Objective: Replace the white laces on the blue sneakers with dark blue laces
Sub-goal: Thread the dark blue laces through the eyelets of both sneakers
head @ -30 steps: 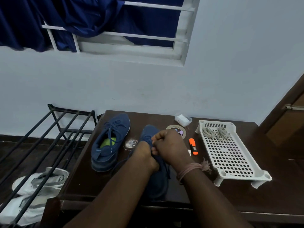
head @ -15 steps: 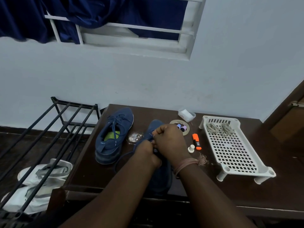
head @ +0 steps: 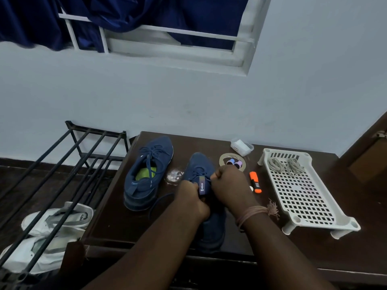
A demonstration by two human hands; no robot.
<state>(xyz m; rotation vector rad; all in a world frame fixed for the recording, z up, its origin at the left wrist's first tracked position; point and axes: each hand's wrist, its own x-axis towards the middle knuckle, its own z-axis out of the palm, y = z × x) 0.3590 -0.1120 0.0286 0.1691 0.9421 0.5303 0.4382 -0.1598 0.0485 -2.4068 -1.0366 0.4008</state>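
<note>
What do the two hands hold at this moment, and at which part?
Both hands work at the tongue area of the nearer blue sneaker. The left hand and right hand each pinch the dark blue lace near the top eyelets; exact finger contact is hidden.

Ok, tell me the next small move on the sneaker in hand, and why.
Probably pull the dark blue lace snug: both the left hand and right hand pinch at the tongue of the near sneaker, and a slack loop hangs left of it.
</note>
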